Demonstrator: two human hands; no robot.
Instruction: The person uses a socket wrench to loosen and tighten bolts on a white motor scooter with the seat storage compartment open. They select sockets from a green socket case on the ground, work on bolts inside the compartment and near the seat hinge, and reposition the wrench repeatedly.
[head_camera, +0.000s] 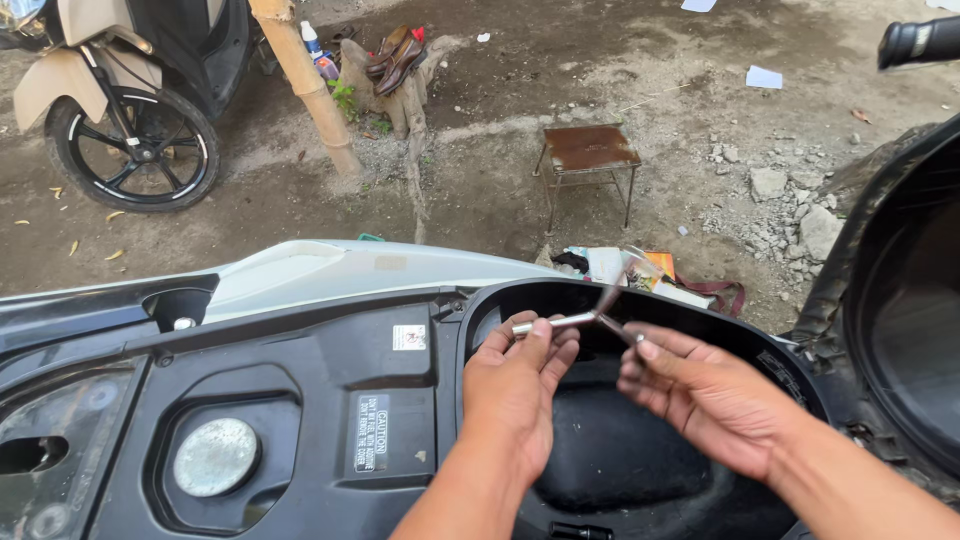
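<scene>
Over the open black plastic storage well (640, 470) of a scooter, near the middle of the scene, both hands share a Y-shaped silver metal socket wrench (590, 318). The left hand (518, 385) has its fingers curled around the wrench's left arm, thumb on top, the tip of that arm poking out past the fingers to the left. The right hand (690, 385) pinches the right arm of the wrench between thumb and forefinger, its other fingers loosely bent beneath. A third arm of the wrench points up and away and looks blurred.

Left of the well lies a round grey metal fuel cap (215, 457) in the black body panel. Farther off, on the dirt ground, stand a small rusty metal stool (588, 150), a bamboo post (310, 85) and a parked cream-coloured scooter (120, 90) at far left. The raised black seat (900, 300) stands at the right.
</scene>
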